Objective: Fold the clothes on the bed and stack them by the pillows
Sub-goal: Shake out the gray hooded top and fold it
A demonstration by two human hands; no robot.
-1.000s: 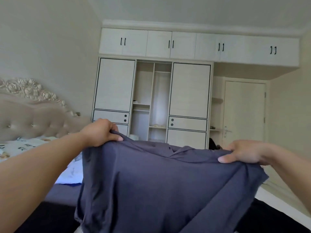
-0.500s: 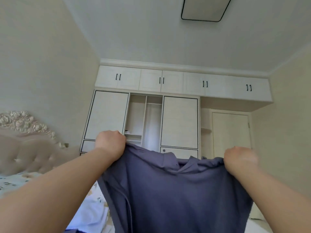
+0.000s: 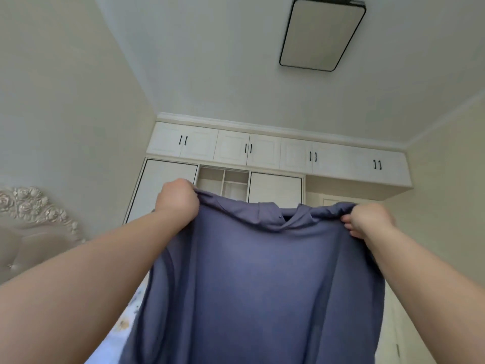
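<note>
We hold the shirt [image 3: 252, 285] up in front of us with both arms stretched out, so that it hangs flat and fills the frame from the centre down to 6 o'clock. It is a blue-grey garment with a collar, and a small button shows at the neck, just above centre. Its top edge runs almost level between our two hands, sagging a little at the collar.

Our left hand [image 3: 177, 199] sits at about 10 o'clock from the centre, fingers curled tight into a fist around the shirt's left shoulder, the cloth bunched under the knuckles. Our right hand [image 3: 370, 222] sits at about 2 o'clock from the centre, curled round the right shoulder, with the fingertips [image 3: 349, 226] pinching gathered fabric against the palm. Both forearms run in from the lower corners, at 8 and 4 o'clock.

Below the left forearm, near 7 o'clock, a strip of the bed [image 3: 123, 327] shows, with a pale floral sheet. The tufted headboard [image 3: 31, 232], topped with carved roses, stands at 9 o'clock against the left wall.

Behind the shirt, at 12 o'clock from the collar, stands the wardrobe [image 3: 275, 187], white with dark-edged doors and an open shelved bay between them. A row of cabinets [image 3: 262, 151] with short black handles runs above it. A door [image 3: 338, 202] peeps out beside the wardrobe, toward 2 o'clock. Near 1 o'clock a rectangular lamp [image 3: 321, 34] with a black rim is set on the ceiling.
</note>
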